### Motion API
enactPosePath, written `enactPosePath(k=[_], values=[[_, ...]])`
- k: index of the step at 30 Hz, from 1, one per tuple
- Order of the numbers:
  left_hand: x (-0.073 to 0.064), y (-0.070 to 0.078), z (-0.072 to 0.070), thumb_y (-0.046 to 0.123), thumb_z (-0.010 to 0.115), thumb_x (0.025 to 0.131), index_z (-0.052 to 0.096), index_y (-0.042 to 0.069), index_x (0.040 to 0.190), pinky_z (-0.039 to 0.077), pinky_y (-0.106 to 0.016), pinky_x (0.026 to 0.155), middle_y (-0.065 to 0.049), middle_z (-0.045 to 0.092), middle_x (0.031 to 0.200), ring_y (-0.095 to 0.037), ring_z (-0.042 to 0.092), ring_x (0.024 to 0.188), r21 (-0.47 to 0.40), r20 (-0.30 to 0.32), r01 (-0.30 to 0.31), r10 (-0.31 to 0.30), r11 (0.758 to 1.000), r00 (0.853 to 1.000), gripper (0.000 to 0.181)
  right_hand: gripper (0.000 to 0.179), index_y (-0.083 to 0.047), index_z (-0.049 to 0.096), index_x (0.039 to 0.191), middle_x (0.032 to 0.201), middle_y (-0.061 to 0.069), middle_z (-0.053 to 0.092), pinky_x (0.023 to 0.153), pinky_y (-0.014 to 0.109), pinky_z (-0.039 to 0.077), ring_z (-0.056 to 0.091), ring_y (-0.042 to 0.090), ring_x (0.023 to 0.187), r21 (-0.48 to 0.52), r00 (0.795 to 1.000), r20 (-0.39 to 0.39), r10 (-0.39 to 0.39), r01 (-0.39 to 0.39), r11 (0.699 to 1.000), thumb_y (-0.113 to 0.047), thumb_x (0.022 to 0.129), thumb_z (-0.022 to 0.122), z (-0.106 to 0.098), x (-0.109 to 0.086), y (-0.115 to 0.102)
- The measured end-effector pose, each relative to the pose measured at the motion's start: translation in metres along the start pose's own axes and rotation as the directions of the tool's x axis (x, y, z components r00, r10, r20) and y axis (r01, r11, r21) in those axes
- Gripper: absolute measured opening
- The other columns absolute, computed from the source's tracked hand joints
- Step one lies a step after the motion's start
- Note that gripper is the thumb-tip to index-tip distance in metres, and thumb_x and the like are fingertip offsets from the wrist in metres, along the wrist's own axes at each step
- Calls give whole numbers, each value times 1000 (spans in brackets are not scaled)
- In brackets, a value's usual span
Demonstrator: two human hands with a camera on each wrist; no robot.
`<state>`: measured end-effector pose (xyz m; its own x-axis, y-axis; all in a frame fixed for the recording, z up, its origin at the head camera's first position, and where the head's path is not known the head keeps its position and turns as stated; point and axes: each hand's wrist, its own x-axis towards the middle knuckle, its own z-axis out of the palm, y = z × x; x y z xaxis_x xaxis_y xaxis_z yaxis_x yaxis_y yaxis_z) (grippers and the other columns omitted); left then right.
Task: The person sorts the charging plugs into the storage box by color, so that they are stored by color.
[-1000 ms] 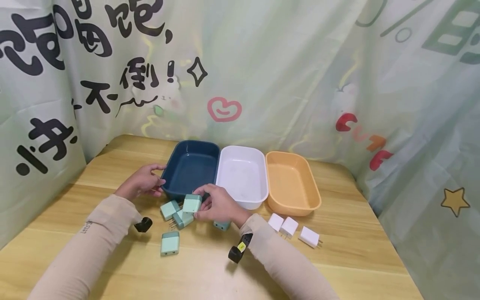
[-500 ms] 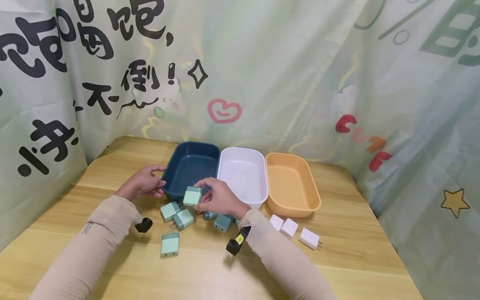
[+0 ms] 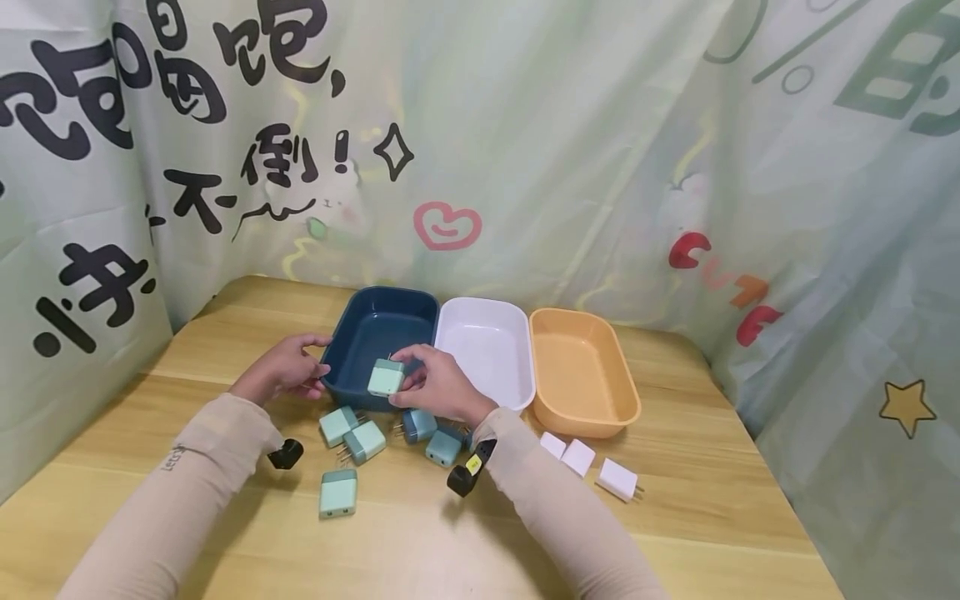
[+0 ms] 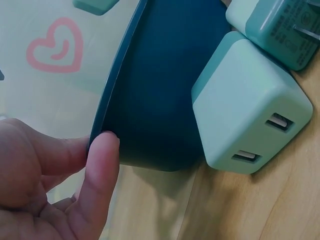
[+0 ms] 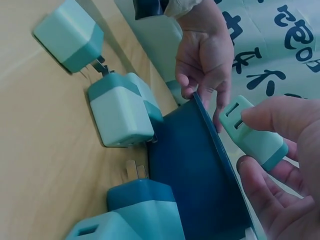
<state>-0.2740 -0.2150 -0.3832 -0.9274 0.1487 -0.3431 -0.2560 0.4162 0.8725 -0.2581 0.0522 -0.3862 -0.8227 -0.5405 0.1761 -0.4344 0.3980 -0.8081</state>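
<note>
While right hand (image 3: 441,385) pinches charger (image 3: 386,379) | loose chargers (image 3: 366,442) crowd navy bin (image 3: 378,329)

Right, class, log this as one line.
left hand: pinches navy tray | right hand: holds green charger aloft | white chargers: on table

Above the fingers (image 3: 412,353), we look forward and down in the head view; close behind, facing past them, we share the blue bin (image 4: 160,90) in both wrist views.

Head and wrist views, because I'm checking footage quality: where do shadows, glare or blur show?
Head: soft shadows and a pale sheen on the table; left wrist: the navy tray darkly shaded; right wrist: cool tint, the held charger fairly sharp, no marked blur.
</note>
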Motion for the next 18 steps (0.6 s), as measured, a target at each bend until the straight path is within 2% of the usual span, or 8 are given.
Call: enactPosePath(k=[5,11,18], values=[[-1,3,1,-4,47,97,22,3,153,58,-33,62,-22,46,100,-21,59,68,2,-1,14,-14,1000,1000,61,50,-6,61,120,102,4,58,68,22,56,64,9,75,25,1000,-16,14,-13,1000,-5,75,83,-2,7,2],[2,2,-1,-4,47,97,23,3,152,59,-33,63,-22,47,98,-21,60,67,-1,-6,8,-8,1000,1000,61,50,-5,60,119,103,6,59,68,22,56,64,10,75,10,999,-43,9,-9,1000,-4,74,83,-2,17,8],[4,-2,-2,-5,48,96,24,3,152,59,-35,64,-22,49,96,-22,60,67,-3,-4,8,-8,1000,1000,61,50,-7,60,119,103,5,61,67,24,56,64,13,77,28,996,-58,69,-67,997,-5,75,83,-4,22,11]])
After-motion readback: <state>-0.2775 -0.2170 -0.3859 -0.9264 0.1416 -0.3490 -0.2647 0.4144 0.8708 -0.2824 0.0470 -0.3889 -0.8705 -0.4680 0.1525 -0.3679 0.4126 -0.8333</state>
